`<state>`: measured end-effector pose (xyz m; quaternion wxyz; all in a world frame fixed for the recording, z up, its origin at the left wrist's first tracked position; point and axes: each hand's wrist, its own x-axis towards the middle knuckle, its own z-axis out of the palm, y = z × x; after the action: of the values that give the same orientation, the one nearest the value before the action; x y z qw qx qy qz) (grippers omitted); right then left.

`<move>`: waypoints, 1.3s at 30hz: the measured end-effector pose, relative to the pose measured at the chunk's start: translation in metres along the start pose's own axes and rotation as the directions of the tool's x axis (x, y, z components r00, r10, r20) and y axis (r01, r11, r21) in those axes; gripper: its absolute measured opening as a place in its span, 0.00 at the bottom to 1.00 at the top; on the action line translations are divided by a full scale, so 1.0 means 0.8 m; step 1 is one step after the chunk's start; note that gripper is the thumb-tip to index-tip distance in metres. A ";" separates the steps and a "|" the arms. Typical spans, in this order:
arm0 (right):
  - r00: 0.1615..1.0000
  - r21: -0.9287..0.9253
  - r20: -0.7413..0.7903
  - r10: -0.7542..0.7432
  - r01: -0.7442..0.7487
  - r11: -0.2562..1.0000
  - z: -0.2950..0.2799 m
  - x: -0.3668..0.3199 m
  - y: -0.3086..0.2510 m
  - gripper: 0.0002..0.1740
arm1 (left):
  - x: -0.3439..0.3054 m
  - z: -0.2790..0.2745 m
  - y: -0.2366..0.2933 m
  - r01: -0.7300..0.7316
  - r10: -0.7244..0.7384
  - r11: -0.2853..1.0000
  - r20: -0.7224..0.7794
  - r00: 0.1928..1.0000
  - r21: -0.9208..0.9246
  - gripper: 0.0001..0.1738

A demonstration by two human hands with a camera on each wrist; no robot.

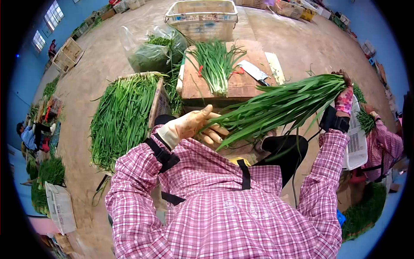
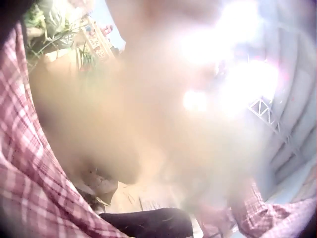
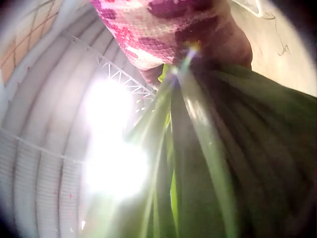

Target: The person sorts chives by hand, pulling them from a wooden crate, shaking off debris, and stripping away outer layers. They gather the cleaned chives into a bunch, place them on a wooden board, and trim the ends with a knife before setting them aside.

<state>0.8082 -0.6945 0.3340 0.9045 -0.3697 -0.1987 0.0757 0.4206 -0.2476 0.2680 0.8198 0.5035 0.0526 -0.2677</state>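
Observation:
My right hand, in a pink patterned glove, grips one end of a large bunch of garlic chives out at the right. The long green leaves fan leftward and droop toward my lap. In the right wrist view, leaves spread down from beneath the glove. My left hand, in a pale glove, is turned up with fingers spread, right by the leaf tips. A pale blur fills most of the left wrist view. Ahead, a smaller chive bunch lies on a wooden board over red ties, beside a cleaver.
A crate heaped with chives stands at my left, a plastic bag of greens behind it. Beyond the board is a large basket. At right, a white crate stands near another person holding greens.

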 end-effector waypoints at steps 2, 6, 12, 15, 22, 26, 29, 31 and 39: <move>1.000 0.030 -0.023 0.019 -0.018 0.999 -0.005 -0.001 -0.006 0.16 | -0.002 -0.004 0.000 -0.070 0.087 0.987 -0.108 0.990 0.145 0.37; 0.995 0.001 -0.098 -0.009 0.009 1.000 -0.024 -0.003 -0.014 0.14 | -0.010 0.006 0.015 -0.078 0.158 0.944 -0.233 0.959 0.320 0.22; 0.983 -0.058 -0.183 0.032 -0.043 0.997 -0.028 -0.009 -0.031 0.12 | 0.000 -0.002 0.011 -0.111 0.180 0.946 -0.210 0.961 0.305 0.16; 0.970 -0.170 -0.243 0.017 -0.060 0.984 -0.030 -0.015 -0.045 0.12 | 0.011 -0.009 0.011 -0.119 0.202 0.924 -0.199 0.959 0.362 0.16; 0.986 -0.140 -0.167 -0.010 -0.014 0.990 -0.074 -0.003 -0.077 0.12 | 0.032 -0.017 0.009 -0.091 0.235 0.884 -0.267 0.935 0.458 0.14; 0.986 -0.145 -0.164 0.028 -0.052 0.988 -0.069 -0.006 -0.083 0.15 | 0.032 -0.013 0.016 0.024 0.333 0.664 -0.324 0.886 0.747 0.10; 0.986 -0.308 -0.168 0.011 -0.063 0.949 -0.090 -0.006 -0.100 0.17 | 0.032 -0.016 0.017 0.087 0.466 0.445 -0.313 0.828 0.891 0.11; 0.983 -0.357 -0.162 -0.087 0.024 0.934 -0.103 -0.002 -0.104 0.19 | 0.032 -0.026 0.010 0.177 0.465 0.438 -0.390 0.795 0.881 0.12; 0.996 -0.331 -0.083 -0.022 -0.006 0.944 -0.071 -0.001 -0.112 0.25 | 0.081 -0.023 -0.005 -0.087 0.366 0.697 -0.248 0.897 0.712 0.15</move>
<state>0.8304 -0.7950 0.3591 0.8376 -0.5182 -0.1713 0.0219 0.4772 -0.2583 0.2327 0.5770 0.8133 0.0403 -0.0627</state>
